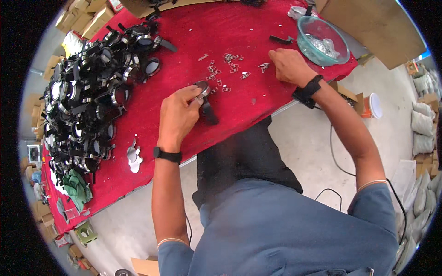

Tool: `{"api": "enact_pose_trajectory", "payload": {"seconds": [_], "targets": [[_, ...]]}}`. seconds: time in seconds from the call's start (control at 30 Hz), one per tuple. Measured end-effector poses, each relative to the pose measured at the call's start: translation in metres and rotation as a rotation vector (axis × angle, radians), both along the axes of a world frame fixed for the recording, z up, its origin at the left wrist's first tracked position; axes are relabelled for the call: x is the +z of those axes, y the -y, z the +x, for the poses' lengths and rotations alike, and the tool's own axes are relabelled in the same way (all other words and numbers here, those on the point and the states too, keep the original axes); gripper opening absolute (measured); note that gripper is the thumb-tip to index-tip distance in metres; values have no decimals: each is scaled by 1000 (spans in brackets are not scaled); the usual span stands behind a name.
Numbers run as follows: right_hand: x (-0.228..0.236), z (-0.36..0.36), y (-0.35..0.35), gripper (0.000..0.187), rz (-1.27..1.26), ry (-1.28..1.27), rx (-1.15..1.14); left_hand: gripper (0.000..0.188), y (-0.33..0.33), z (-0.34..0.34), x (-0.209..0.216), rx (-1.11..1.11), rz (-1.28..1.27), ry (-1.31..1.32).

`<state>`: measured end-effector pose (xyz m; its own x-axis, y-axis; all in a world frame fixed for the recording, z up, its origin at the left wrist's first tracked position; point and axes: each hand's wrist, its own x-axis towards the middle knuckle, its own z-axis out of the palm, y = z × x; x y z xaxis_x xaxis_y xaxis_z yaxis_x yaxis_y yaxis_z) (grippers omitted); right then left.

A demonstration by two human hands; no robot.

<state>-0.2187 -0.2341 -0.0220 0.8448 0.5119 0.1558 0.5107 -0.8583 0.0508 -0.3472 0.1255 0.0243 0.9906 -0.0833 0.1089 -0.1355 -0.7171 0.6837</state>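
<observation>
One glass bowl (322,40), one red bench (239,27), one green cloth (77,187), two wrist straps, one white bucket (374,106)

Person wears a blue-grey short-sleeved shirt (276,230); each sleeve ends above the elbow with a thin pale band at the hem, and a dark apron or trouser panel (239,161) shows below the chest toward the table edge. Left wrist carries a slim black band with a small black watch-like face (167,155). Right wrist carries a wider black strap (307,91) with a boxy black unit on it, bulkier than the left band; both forearms are bare between sleeve and wrist.
</observation>
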Motion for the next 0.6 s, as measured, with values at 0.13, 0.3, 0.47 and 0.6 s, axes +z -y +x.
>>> {"api": "enact_pose_trajectory", "payload": {"seconds": [0.13, 0.3, 0.47, 0.6], "targets": [[5, 6, 3, 30, 237, -111, -107, 32, -2, 0, 4, -25, 15, 2], [16, -22, -23, 22, 912, -648, -151, 33, -2, 0, 0, -34, 60, 39], [19, -88, -119, 20, 1426, -838, -141, 32, -4, 0, 2, -64, 91, 53], [-2, -103, -172, 19, 1582, -899, -259, 33, 2, -3, 5, -27, 125, 46]]}}
